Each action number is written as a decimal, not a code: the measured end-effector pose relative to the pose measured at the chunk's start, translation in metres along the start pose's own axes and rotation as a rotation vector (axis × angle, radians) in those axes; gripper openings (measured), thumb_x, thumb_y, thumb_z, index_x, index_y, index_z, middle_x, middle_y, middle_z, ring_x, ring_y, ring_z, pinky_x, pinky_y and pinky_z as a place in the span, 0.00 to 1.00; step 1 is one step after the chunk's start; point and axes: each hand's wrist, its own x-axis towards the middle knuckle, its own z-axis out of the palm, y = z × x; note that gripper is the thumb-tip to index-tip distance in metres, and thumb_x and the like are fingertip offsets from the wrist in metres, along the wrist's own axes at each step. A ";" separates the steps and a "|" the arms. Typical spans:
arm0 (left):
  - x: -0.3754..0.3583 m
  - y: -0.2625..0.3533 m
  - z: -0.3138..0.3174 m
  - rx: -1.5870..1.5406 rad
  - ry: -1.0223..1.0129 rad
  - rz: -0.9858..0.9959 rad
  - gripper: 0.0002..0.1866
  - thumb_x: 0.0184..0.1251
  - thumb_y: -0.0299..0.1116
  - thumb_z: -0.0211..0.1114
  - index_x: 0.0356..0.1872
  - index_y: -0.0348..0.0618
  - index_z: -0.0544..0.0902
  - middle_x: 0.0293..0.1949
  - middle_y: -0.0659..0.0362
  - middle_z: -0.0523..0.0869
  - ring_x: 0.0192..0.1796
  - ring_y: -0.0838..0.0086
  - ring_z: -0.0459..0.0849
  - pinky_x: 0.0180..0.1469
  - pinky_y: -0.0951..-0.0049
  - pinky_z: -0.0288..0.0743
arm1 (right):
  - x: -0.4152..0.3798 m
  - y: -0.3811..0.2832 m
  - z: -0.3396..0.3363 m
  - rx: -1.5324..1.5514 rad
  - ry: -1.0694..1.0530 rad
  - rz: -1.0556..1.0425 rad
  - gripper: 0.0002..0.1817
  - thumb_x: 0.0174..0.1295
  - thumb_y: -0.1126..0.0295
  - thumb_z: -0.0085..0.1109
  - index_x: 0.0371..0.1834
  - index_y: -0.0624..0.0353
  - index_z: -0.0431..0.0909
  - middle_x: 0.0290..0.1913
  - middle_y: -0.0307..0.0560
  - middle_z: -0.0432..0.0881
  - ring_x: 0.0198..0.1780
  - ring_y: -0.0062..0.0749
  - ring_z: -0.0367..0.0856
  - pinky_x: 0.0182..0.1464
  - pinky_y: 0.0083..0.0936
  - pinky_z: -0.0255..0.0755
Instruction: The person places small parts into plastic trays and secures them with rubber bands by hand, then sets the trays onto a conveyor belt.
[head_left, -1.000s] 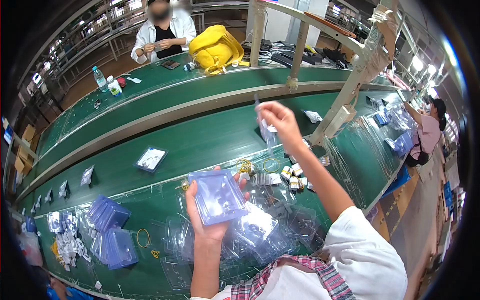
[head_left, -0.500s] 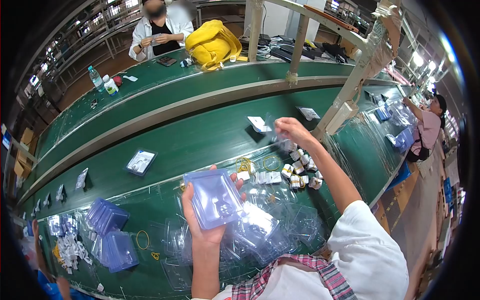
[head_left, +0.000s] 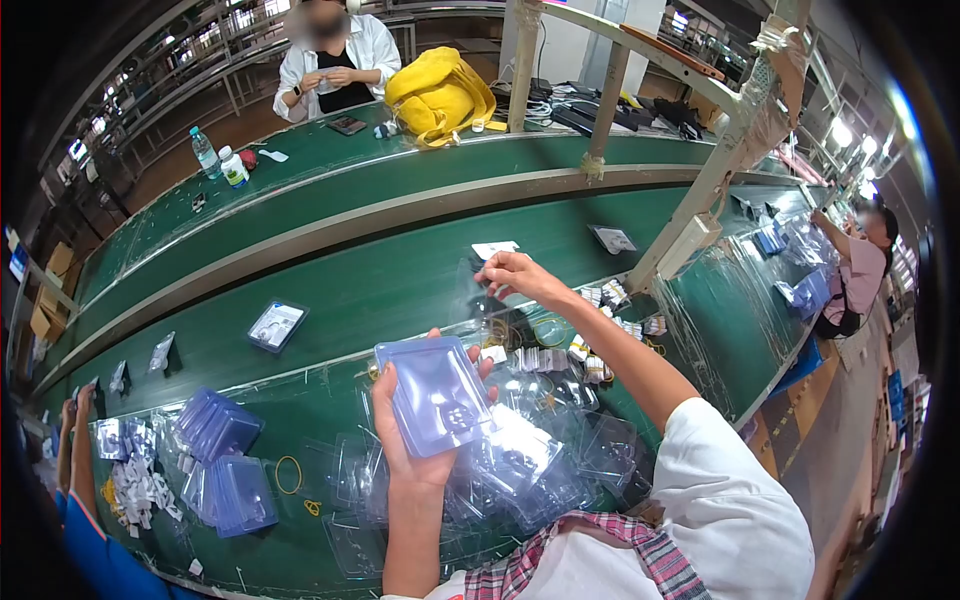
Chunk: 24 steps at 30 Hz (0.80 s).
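Note:
My left hand (head_left: 412, 440) holds a blue-tinted clear blister tray (head_left: 436, 394) flat, palm up, above a heap of clear blister shells (head_left: 525, 462). My right hand (head_left: 516, 276) reaches out over the green conveyor belt (head_left: 380, 285), fingers pinched on a thin clear plastic piece (head_left: 468, 290) that is hard to make out. A white card (head_left: 495, 249) lies on the belt just beyond those fingers. Small white wrapped parts (head_left: 598, 352) and yellow rubber bands (head_left: 545, 328) lie under my right forearm.
Stacks of blue trays (head_left: 222, 428) and white bits (head_left: 140, 490) lie at left, next to another person's arm (head_left: 78, 470). A packed tray (head_left: 275, 325) rides the belt. A slanted post (head_left: 705, 190) rises at right. Across sit a person (head_left: 338, 55) and a yellow bag (head_left: 440, 92); a co-worker (head_left: 858, 275) is at far right.
My right hand came down from head height to the belt and shifted left. A white card now lies on the belt. The packed tray drifted left. My left hand stayed put.

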 end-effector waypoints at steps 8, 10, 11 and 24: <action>-0.002 0.006 0.002 -0.043 -0.023 0.012 0.34 0.67 0.56 0.51 0.68 0.44 0.66 0.58 0.37 0.74 0.59 0.44 0.77 0.56 0.43 0.75 | 0.031 -0.039 0.004 -0.077 -0.063 -0.187 0.07 0.66 0.66 0.60 0.39 0.57 0.78 0.30 0.33 0.80 0.30 0.16 0.76 0.35 0.17 0.73; -0.005 0.012 0.001 -0.056 -0.026 0.036 0.34 0.67 0.56 0.51 0.68 0.44 0.66 0.58 0.37 0.74 0.59 0.44 0.77 0.56 0.43 0.75 | 0.037 -0.062 -0.016 -0.239 -0.036 -0.304 0.06 0.65 0.67 0.61 0.38 0.58 0.80 0.28 0.30 0.78 0.30 0.13 0.74 0.34 0.15 0.70; -0.005 0.016 0.001 -0.064 -0.026 0.047 0.34 0.67 0.56 0.51 0.68 0.44 0.66 0.58 0.37 0.74 0.59 0.44 0.77 0.56 0.43 0.75 | 0.044 -0.069 -0.028 -0.280 -0.005 -0.309 0.07 0.66 0.67 0.60 0.40 0.58 0.81 0.29 0.30 0.77 0.32 0.12 0.73 0.36 0.15 0.70; -0.004 0.024 -0.004 -0.040 0.027 0.110 0.38 0.66 0.61 0.50 0.68 0.42 0.65 0.59 0.35 0.73 0.59 0.44 0.76 0.59 0.43 0.72 | 0.146 -0.096 -0.044 -0.430 -0.399 -0.055 0.10 0.66 0.72 0.58 0.49 0.59 0.80 0.42 0.34 0.78 0.44 0.18 0.75 0.49 0.17 0.72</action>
